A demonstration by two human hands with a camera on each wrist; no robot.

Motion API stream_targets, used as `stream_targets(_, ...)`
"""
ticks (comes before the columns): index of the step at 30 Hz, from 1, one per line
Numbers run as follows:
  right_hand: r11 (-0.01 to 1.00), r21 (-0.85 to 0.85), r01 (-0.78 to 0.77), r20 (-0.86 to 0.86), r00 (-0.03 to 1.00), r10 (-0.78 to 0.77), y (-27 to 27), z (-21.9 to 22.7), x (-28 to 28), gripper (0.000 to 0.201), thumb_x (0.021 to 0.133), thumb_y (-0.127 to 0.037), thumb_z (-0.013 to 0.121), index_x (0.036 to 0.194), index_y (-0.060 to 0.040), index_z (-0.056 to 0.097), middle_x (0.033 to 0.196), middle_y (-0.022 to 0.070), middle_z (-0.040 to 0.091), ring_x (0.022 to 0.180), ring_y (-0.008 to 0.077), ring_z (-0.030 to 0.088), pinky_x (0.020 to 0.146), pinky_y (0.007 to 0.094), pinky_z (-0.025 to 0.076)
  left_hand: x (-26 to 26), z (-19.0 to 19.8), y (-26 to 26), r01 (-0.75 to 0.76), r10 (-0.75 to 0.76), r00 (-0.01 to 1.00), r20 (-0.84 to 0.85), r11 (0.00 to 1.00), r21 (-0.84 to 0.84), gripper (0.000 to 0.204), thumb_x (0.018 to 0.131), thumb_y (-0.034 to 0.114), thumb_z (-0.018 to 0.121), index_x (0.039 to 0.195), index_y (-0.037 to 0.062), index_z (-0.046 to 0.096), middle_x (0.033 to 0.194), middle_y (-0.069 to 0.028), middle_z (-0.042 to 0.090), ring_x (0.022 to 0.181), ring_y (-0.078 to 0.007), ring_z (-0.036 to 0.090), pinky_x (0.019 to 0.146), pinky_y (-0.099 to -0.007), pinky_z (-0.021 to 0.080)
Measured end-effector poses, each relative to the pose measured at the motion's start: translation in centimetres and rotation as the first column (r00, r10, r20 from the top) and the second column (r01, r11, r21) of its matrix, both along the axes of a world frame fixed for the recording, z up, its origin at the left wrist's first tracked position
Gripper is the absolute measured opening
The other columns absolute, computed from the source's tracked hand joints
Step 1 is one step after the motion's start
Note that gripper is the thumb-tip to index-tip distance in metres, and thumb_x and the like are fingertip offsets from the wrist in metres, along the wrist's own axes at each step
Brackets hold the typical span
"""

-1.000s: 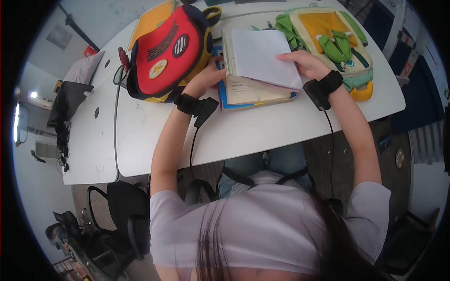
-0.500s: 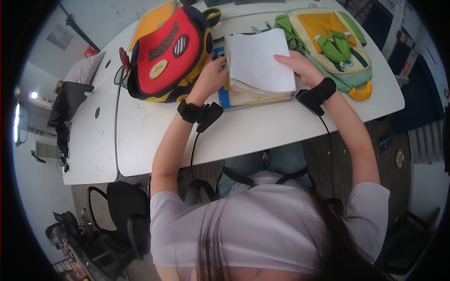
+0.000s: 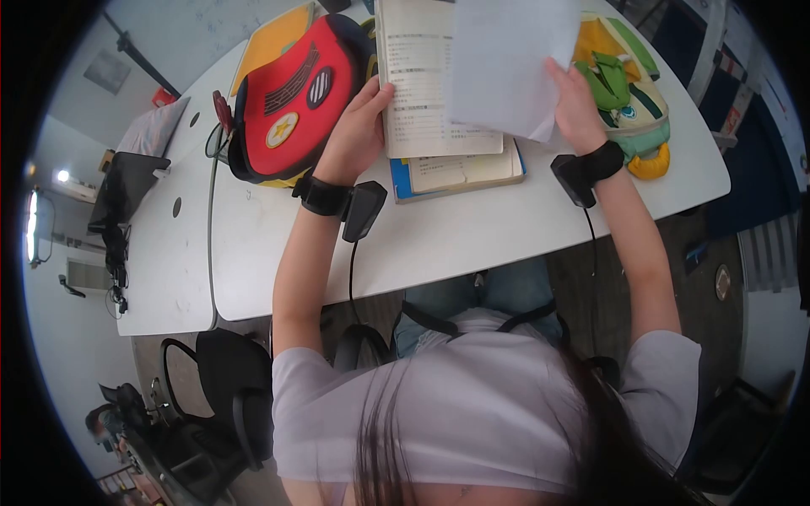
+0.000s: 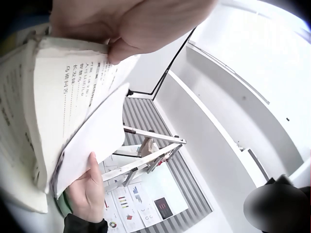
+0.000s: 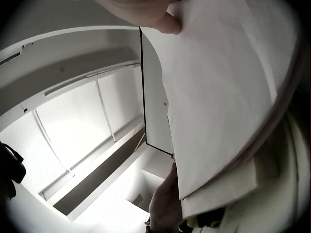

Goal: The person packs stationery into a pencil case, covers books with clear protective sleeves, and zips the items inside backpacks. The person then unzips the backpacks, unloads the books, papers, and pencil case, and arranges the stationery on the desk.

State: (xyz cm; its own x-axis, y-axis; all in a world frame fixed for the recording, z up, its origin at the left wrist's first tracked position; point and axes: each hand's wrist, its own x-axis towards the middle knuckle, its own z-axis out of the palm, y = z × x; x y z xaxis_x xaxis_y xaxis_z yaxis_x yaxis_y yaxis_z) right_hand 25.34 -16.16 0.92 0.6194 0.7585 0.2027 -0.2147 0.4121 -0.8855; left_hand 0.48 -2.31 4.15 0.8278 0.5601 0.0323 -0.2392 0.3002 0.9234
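In the head view my left hand (image 3: 359, 131) grips the left edge of a worn book (image 3: 413, 76), thumb on a page of printed lines. My right hand (image 3: 578, 105) pinches a white paper sheet (image 3: 506, 67), which overlaps the right part of that page. Both are raised over another cream-paged book (image 3: 447, 174) and a blue-edged book (image 3: 401, 179) on the table. The left wrist view shows the left thumb (image 4: 116, 51) pressed on the page's edge, and the right thumb on the white sheet (image 4: 92, 141). Loose pages hang behind the printed one.
A red, yellow and navy school bag (image 3: 295, 101) lies left of the books on the white table (image 3: 278, 244). To their right is a green, cream and yellow backpack (image 3: 641, 118). An orange folder (image 3: 270, 46) lies at the far left; a black chair (image 3: 224, 379) stands below the table.
The book and white sheet have come up off the pile, away from the body. The sheet has shifted right, uncovering a printed page. Both hands have moved apart.
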Motion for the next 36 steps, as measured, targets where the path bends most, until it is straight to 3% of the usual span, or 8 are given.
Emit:
stream_targets(3, 0.991, 0.106, -0.077, -0.199, 0.975, 0.097, 0.1, 0.0, 1.9, 0.029, 0.09, -0.017, 0.051, 0.114, -0.0005, 0.049, 0.111, 0.0066, 0.057, 0.102, 0.0159, 0.054, 0.09, 0.0291, 0.041, 0.0, 0.1, 0.2, 0.009, -0.009, 1.0, 0.015, 1.0, 0.03, 0.039, 0.095, 0.018, 0.037, 0.13, 0.0014, 0.033, 0.124, -0.0084, 0.047, 0.115, -0.0155, 0.045, 0.097, -0.0295, 0.036)
stream_targets(10, 0.984, 0.125, -0.129, -0.267, 0.951, 0.159, -0.3, 0.8, 1.9, 0.03, 0.09, -0.017, 0.049, 0.114, 0.0003, 0.047, 0.113, 0.007, 0.055, 0.106, 0.0166, 0.051, 0.094, 0.0293, 0.038, 0.6, 0.2, -0.1, -0.048, 0.047, 0.996, 0.076, 0.999, 0.01, 0.036, 0.095, 0.019, 0.038, 0.126, 0.0004, 0.037, 0.122, -0.0078, 0.048, 0.115, -0.014, 0.044, 0.097, -0.0275, 0.034)
stream_targets(18, 0.985, 0.173, 0.015, 0.124, 0.992, -0.037, -0.6, 2.0, 0.9, 0.027, 0.087, -0.018, 0.058, 0.107, -0.0002, 0.053, 0.101, 0.0048, 0.061, 0.087, 0.009, 0.057, 0.078, 0.0233, 0.045, 0.9, 0.2, 0.1, -0.066, 0.064, 0.997, 0.052, 0.997, 0.038, 0.036, 0.096, 0.019, 0.036, 0.126, -0.0005, 0.035, 0.125, -0.0094, 0.045, 0.117, -0.0162, 0.042, 0.098, -0.0298, 0.032)
stream_targets(21, 0.988, 0.155, 0.024, 0.175, 0.983, -0.051, -0.8, 2.2, 0.2, 0.026, 0.087, -0.019, 0.059, 0.104, 0.0002, 0.056, 0.094, 0.0031, 0.062, 0.079, 0.0066, 0.056, 0.073, 0.0212, 0.045, 1.0, 0.2, -0.1, -0.059, 0.057, 0.997, 0.042, 0.998, 0.036, 0.036, 0.096, 0.019, 0.036, 0.126, -0.0003, 0.035, 0.125, -0.0093, 0.045, 0.117, -0.0164, 0.042, 0.098, -0.0303, 0.032)
stream_targets(24, 0.999, 0.039, 0.003, 0.262, 0.965, -0.013, -0.9, 1.9, 0.4, 0.029, 0.089, -0.018, 0.055, 0.112, 0.0001, 0.052, 0.105, 0.0042, 0.06, 0.091, 0.0093, 0.056, 0.084, 0.024, 0.043, 1.1, 0.3, -0.2, -0.067, 0.066, 0.997, 0.046, 0.997, 0.029, 0.034, 0.096, 0.018, 0.036, 0.125, 0.0015, 0.037, 0.122, -0.0083, 0.047, 0.114, -0.0164, 0.044, 0.097, -0.0309, 0.034)
stream_targets(28, 0.999, -0.02, -0.046, 0.263, 0.963, 0.049, -0.6, 2.2, 0.0, 0.03, 0.089, -0.019, 0.055, 0.112, 0.0003, 0.052, 0.107, 0.0045, 0.058, 0.094, 0.0094, 0.055, 0.085, 0.0244, 0.042, 0.9, 0.3, -0.2, -0.051, 0.049, 0.997, 0.059, 0.998, 0.044, 0.037, 0.096, 0.02, 0.036, 0.127, 0.0, 0.034, 0.124, -0.0094, 0.045, 0.116, -0.0161, 0.042, 0.098, -0.0306, 0.033)
stream_targets(31, 0.999, 0.035, -0.033, 0.096, 0.995, 0.029, 0.1, 2.3, -0.8, 0.029, 0.088, -0.023, 0.056, 0.104, 0.0014, 0.055, 0.099, 0.0039, 0.06, 0.088, 0.0076, 0.054, 0.078, 0.0226, 0.043, 1.3, 0.4, -0.2, -0.022, 0.019, 0.996, 0.089, 0.999, 0.026, 0.036, 0.095, 0.02, 0.037, 0.126, 0.0003, 0.035, 0.123, -0.0088, 0.046, 0.115, -0.016, 0.043, 0.098, -0.0307, 0.033)
stream_targets(36, 0.958, -0.034, -0.286, -0.102, 0.954, 0.281, 1.4, 3.3, -1.7, 0.03, 0.089, -0.021, 0.053, 0.108, 0.0028, 0.052, 0.104, 0.0074, 0.058, 0.095, 0.0131, 0.055, 0.084, 0.0265, 0.044, 2.8, 2.1, -0.9, 0.019, -0.004, 0.987, 0.16, 0.996, -0.091, 0.034, 0.095, 0.018, 0.038, 0.124, 0.0, 0.037, 0.117, -0.0079, 0.049, 0.109, -0.0157, 0.048, 0.094, -0.029, 0.038)
